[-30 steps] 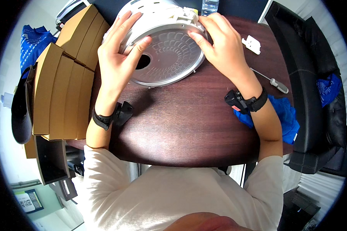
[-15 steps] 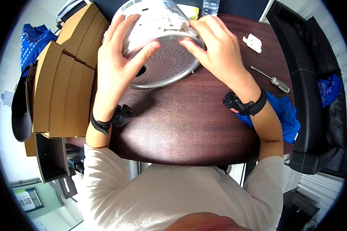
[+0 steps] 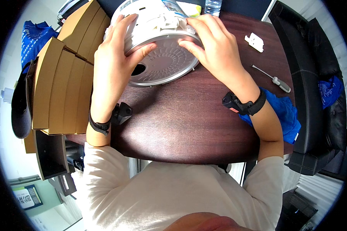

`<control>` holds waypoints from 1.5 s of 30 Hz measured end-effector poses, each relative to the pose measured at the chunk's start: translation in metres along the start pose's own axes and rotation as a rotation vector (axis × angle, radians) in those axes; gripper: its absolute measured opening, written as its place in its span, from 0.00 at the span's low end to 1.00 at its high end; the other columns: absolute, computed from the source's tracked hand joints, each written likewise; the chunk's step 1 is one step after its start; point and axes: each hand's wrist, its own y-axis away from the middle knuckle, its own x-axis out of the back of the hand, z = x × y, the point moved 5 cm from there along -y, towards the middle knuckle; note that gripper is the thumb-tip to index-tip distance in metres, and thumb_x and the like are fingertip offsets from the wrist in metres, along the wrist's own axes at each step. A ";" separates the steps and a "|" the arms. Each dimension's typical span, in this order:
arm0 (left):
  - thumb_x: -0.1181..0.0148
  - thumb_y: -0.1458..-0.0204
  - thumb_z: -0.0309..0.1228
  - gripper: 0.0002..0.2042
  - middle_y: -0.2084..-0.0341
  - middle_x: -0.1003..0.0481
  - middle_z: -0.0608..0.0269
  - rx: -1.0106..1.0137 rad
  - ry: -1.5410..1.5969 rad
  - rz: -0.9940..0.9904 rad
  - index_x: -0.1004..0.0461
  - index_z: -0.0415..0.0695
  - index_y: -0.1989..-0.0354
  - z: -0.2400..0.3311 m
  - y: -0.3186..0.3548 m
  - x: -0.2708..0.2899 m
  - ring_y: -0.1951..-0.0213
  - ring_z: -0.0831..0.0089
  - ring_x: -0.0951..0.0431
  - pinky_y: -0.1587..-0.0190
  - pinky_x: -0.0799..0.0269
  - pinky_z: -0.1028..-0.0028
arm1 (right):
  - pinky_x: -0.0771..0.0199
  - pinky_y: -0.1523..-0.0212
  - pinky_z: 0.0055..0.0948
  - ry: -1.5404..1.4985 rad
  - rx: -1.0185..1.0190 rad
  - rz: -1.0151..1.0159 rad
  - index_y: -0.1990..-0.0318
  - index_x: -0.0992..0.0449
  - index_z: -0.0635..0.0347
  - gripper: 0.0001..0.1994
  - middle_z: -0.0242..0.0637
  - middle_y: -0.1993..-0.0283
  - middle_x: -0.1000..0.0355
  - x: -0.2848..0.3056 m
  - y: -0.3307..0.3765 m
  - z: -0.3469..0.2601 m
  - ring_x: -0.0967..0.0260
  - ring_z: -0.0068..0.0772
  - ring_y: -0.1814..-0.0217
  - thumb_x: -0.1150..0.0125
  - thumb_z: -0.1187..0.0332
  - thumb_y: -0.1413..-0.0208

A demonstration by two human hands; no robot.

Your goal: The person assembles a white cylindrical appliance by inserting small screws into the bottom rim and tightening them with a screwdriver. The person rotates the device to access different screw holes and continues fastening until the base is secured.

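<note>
One round white appliance housing (image 3: 158,42), tilted at counter (image 3: 189,123) 12 o'clock; left hand (image 3: 113,57) and right hand (image 3: 214,48) clamped on its sides. Judged rigid, bulky, smooth; grip the rim.

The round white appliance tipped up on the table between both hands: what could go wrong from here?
1. The round white appliance is tilted on its silver rim, held only by the left hand and right hand; a slip could let it drop or roll on the dark table.
2. The water bottle stands close behind it and might get knocked over.
3. The screwdriver lies near the table's right edge; the right forearm could sweep it off.
</note>
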 end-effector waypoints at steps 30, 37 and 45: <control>0.31 0.58 0.49 0.30 0.58 0.26 0.56 -0.153 -0.177 0.176 0.28 0.42 0.50 0.006 0.001 0.000 0.59 0.53 0.22 0.61 0.22 0.62 | 0.27 0.86 0.28 0.315 -1.079 -1.346 0.77 0.27 0.72 0.19 0.43 0.81 0.27 -0.004 0.079 0.135 0.28 0.32 0.85 0.38 0.61 0.44; 0.31 0.56 0.47 0.29 0.48 0.27 0.45 -0.097 -0.168 0.114 0.29 0.46 0.46 0.006 0.000 0.001 0.53 0.49 0.22 0.56 0.23 0.62 | 0.26 0.85 0.29 0.379 -1.062 -1.374 0.77 0.27 0.71 0.18 0.43 0.83 0.28 -0.015 0.099 0.147 0.28 0.33 0.84 0.38 0.62 0.44; 0.33 0.56 0.50 0.29 0.53 0.26 0.49 -0.125 -0.190 0.152 0.29 0.44 0.48 0.004 0.003 -0.001 0.55 0.45 0.23 0.59 0.22 0.59 | 0.27 0.84 0.35 0.341 -0.947 -1.335 0.67 0.23 0.74 0.15 0.48 0.77 0.25 -0.016 0.093 0.140 0.27 0.38 0.82 0.42 0.65 0.45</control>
